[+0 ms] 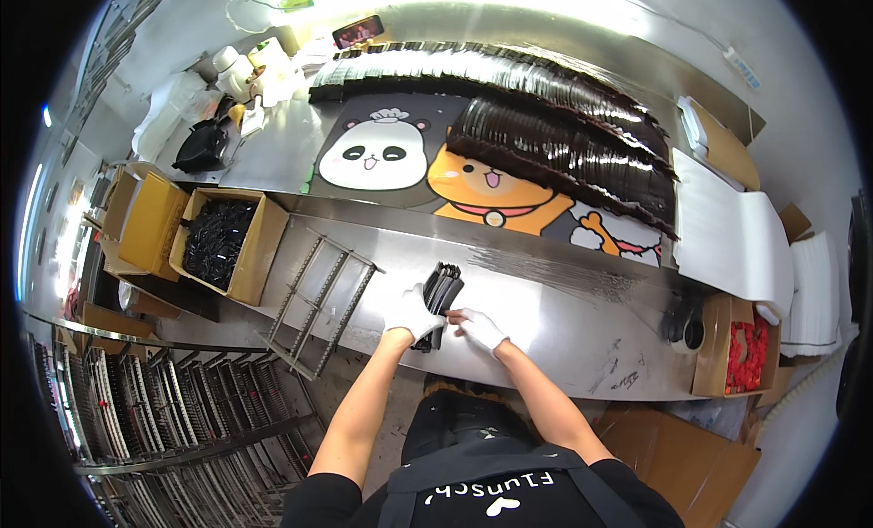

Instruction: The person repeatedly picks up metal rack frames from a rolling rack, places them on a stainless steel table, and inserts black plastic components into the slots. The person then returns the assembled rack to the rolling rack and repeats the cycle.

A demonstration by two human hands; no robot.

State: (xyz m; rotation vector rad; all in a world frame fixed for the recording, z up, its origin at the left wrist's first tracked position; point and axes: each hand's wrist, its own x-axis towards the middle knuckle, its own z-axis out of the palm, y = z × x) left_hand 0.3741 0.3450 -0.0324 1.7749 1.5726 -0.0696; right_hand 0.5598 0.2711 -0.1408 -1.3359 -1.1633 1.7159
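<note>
Now | left hand (411, 313) clamps glossy black stack (440, 296) | right hand (482, 329) fingertips pinch its edge

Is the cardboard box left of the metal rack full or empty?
Nearly full: the open cardboard box holds small black parts heaped almost to its rim.

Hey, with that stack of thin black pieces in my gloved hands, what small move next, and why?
Probably tap the stack of thin black pieces square on the steel bench: the left hand grips it, the right hand touches its lower edge, and the pieces look fanned.
</note>
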